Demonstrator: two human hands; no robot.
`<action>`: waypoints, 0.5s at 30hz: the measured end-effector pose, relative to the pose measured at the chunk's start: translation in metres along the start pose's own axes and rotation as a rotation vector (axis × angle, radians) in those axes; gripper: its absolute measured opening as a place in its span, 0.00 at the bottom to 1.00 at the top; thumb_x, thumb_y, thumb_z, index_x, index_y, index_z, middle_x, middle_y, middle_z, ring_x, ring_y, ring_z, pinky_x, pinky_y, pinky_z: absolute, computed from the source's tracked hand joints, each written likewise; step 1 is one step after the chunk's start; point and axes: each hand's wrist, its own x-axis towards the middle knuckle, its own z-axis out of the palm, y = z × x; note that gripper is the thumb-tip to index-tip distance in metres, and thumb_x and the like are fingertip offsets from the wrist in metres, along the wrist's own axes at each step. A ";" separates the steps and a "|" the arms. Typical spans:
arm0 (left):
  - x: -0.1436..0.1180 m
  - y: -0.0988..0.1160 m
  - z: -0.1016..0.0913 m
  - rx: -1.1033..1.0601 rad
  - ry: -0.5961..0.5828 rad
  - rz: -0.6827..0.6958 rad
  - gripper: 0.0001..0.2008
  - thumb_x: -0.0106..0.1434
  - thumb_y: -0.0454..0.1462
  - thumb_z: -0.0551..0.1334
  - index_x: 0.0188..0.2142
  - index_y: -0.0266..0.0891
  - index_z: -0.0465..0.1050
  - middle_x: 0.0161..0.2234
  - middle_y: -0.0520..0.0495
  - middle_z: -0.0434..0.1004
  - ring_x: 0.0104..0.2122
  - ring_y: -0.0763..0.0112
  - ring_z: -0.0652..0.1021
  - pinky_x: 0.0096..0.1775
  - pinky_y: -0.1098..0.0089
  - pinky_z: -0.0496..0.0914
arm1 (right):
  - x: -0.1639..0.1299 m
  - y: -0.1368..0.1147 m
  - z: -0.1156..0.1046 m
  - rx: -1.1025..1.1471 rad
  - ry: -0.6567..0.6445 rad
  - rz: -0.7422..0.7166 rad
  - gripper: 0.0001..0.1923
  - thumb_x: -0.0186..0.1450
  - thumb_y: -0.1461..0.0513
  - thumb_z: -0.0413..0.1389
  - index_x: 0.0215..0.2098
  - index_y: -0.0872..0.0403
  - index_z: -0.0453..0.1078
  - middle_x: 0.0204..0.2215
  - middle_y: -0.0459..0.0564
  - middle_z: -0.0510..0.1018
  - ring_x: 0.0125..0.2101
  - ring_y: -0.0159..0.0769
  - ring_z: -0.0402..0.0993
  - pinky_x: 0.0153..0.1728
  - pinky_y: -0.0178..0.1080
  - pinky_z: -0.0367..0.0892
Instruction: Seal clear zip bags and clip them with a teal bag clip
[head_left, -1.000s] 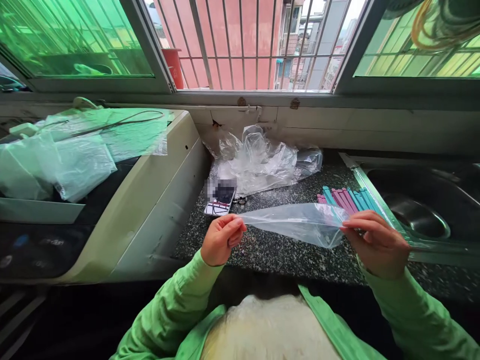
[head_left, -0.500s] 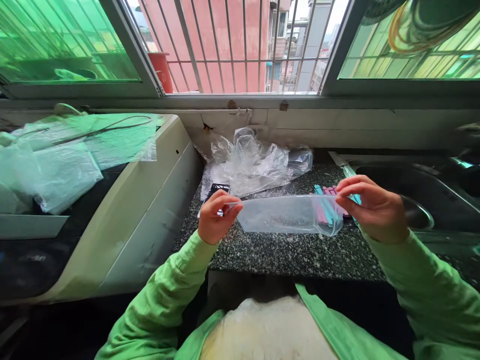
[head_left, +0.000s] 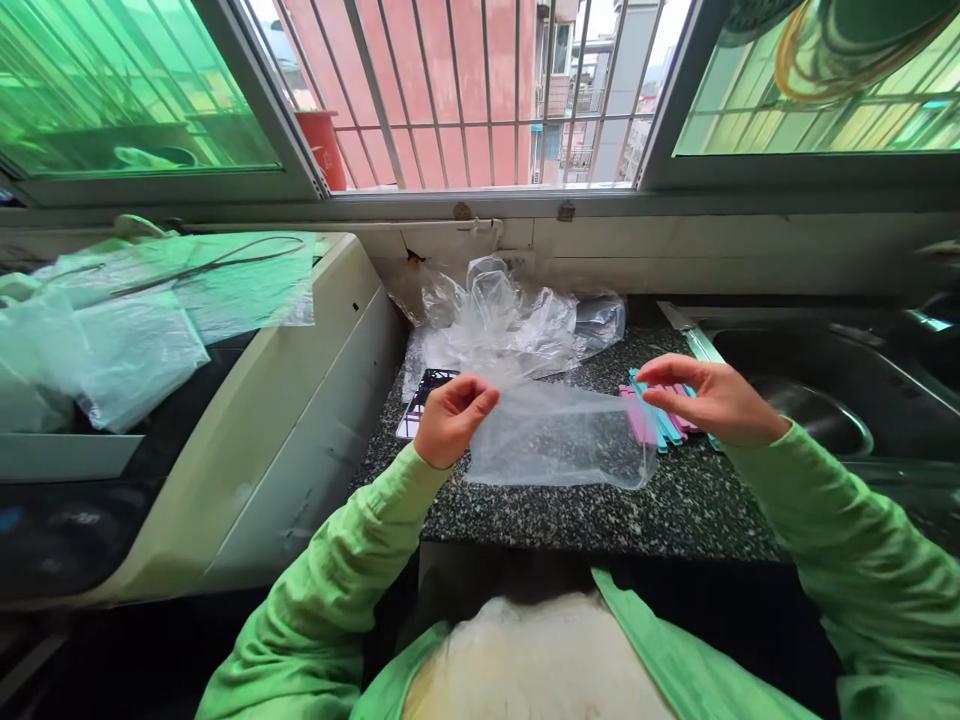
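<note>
A clear plastic bag [head_left: 555,445] hangs low over the speckled dark countertop [head_left: 600,525], partly blurred along its upper left. My left hand [head_left: 456,420] is at the bag's left end, thumb and forefinger pinched on its edge. At the other end, my right hand [head_left: 709,400] has its thumb and fingers apart, with nothing between them. Beneath and beside that hand lie several pink and turquoise strips [head_left: 660,420], seen partly through the bag. A phone-like flat object [head_left: 420,400] with a black-and-white pattern rests behind my left hand.
Crumpled clear plastic bags [head_left: 517,325] lie at the back against the wall. A knife [head_left: 690,330] sits by the edge of the sink [head_left: 780,345] on the right. To the left stands a bulky cream appliance [head_left: 300,400] with plastic bags [head_left: 142,350] on top.
Both hands have moved inward. My right hand has let go of the bag's right corner. The bag has sagged lower and shifted slightly left, uncovering more of the strips.
</note>
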 end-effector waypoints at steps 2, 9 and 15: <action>0.004 0.008 0.008 0.019 -0.047 0.003 0.15 0.48 0.44 0.65 0.18 0.35 0.65 0.17 0.55 0.59 0.19 0.80 0.59 0.23 0.75 0.55 | 0.012 -0.014 0.002 -0.040 0.009 -0.118 0.11 0.52 0.56 0.58 0.32 0.53 0.72 0.30 0.49 0.75 0.31 0.32 0.69 0.34 0.37 0.66; 0.009 0.023 0.024 0.222 -0.155 0.175 0.12 0.53 0.40 0.61 0.18 0.36 0.66 0.19 0.53 0.60 0.21 0.78 0.60 0.26 0.73 0.56 | 0.055 -0.064 0.034 -0.127 -0.207 -0.392 0.09 0.55 0.58 0.56 0.28 0.56 0.71 0.25 0.47 0.74 0.28 0.28 0.67 0.33 0.35 0.64; 0.011 0.029 0.020 0.226 -0.171 0.206 0.11 0.54 0.42 0.60 0.22 0.36 0.70 0.20 0.52 0.61 0.22 0.76 0.61 0.27 0.72 0.57 | 0.059 -0.075 0.039 -0.086 -0.293 -0.358 0.08 0.56 0.59 0.54 0.24 0.57 0.68 0.20 0.43 0.70 0.22 0.24 0.63 0.26 0.32 0.62</action>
